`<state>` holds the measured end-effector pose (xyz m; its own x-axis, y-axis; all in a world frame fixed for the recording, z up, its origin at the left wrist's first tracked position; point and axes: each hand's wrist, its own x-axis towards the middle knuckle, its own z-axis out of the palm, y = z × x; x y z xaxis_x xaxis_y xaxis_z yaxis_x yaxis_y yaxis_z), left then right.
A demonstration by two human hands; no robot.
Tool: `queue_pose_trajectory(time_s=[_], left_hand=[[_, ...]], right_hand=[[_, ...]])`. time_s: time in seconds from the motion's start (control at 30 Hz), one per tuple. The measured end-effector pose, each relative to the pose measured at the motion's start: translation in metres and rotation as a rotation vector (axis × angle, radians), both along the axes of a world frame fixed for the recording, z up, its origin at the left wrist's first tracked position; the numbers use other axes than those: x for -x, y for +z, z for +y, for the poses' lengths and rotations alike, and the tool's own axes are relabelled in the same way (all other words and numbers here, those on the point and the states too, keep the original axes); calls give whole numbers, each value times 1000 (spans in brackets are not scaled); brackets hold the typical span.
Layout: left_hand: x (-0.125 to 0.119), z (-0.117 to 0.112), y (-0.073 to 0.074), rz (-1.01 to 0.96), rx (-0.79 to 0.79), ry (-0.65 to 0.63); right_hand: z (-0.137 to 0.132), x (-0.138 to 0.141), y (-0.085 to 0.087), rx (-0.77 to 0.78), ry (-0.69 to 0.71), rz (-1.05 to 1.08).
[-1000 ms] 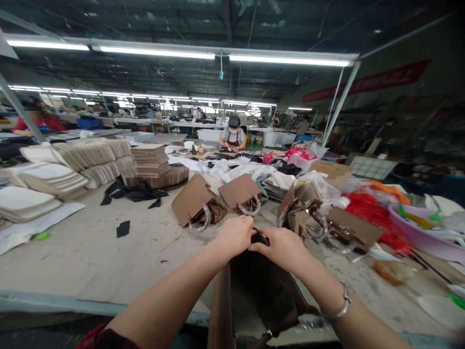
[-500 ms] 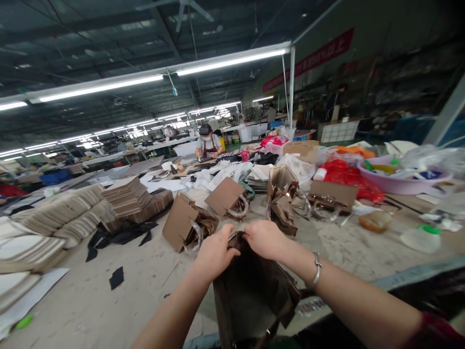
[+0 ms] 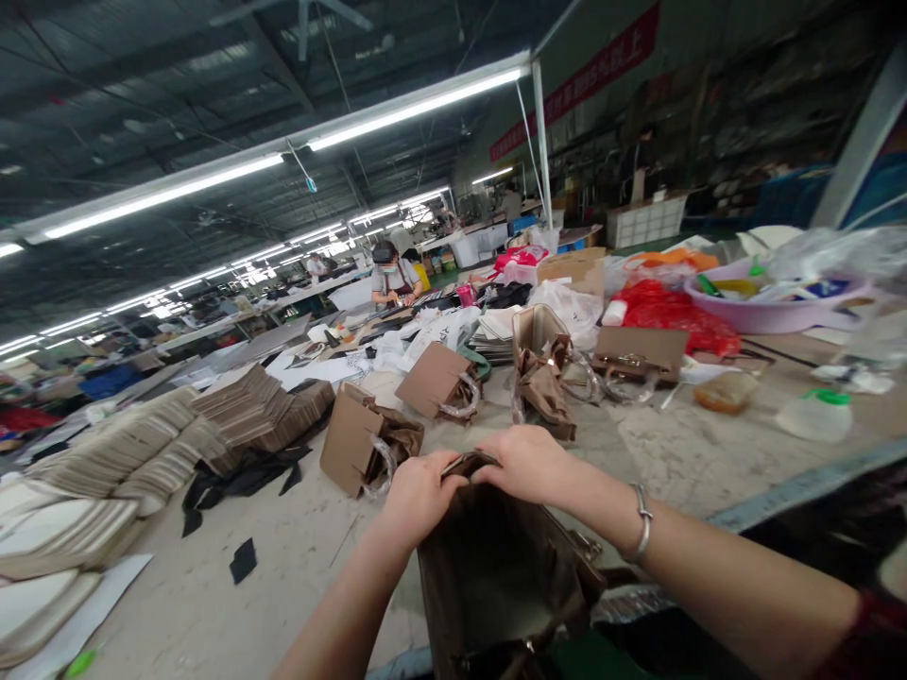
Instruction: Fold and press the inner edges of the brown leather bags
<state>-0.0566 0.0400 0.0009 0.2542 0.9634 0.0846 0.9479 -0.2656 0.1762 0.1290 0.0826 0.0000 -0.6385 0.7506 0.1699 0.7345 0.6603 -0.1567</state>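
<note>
A brown handbag (image 3: 496, 576) stands mouth-up at the table's near edge, its dark inside facing me. My left hand (image 3: 421, 496) pinches the far rim, thumb on the inner side. Close beside it, my right hand (image 3: 528, 465) grips the same rim, fingers curled over the edge; a silver bangle is on that wrist. Metal fittings show on the bag's right side. Beyond my hands lie more brown handbags: one (image 3: 347, 442) tilted at the left, one (image 3: 431, 381) behind it, one (image 3: 542, 378) standing partly open, and one (image 3: 641, 354) at the right. Their handles are wrapped in clear plastic.
Stacks of brown panels (image 3: 248, 406) and pale padded pieces (image 3: 63, 529) fill the left. Black scraps (image 3: 243, 560) lie on the table (image 3: 312, 576). A lilac basin (image 3: 779, 312), red plastic bag (image 3: 666, 316) and green-capped bottle (image 3: 814, 416) are at the right. A person (image 3: 393, 274) works farther back.
The view has shifted slightly. The bag's mouth appears wider, showing more of its inside, and my hands have moved a little along the rim while keeping hold.
</note>
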Motion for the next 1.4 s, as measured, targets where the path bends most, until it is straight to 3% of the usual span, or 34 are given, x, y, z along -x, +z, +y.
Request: queue_pose_trajectory(time_s=[0.3,0.47,0.7,1.13,1.4], left_hand=[[0,-2,3,57,41,47],[6,-5,7,-6,52,42],[8,-8,9,-4,67,27],[3,-25,9,194,-130,64],[3,-25,5,214,-290,-51]], right_hand=[[8,11,2,-97,87,-52],[7,10,1,-112,129,-27],[10,11,-3,-101,100,-42],[8,15,-5,-99,67,-19],[6,16,-2,-74,38,0]])
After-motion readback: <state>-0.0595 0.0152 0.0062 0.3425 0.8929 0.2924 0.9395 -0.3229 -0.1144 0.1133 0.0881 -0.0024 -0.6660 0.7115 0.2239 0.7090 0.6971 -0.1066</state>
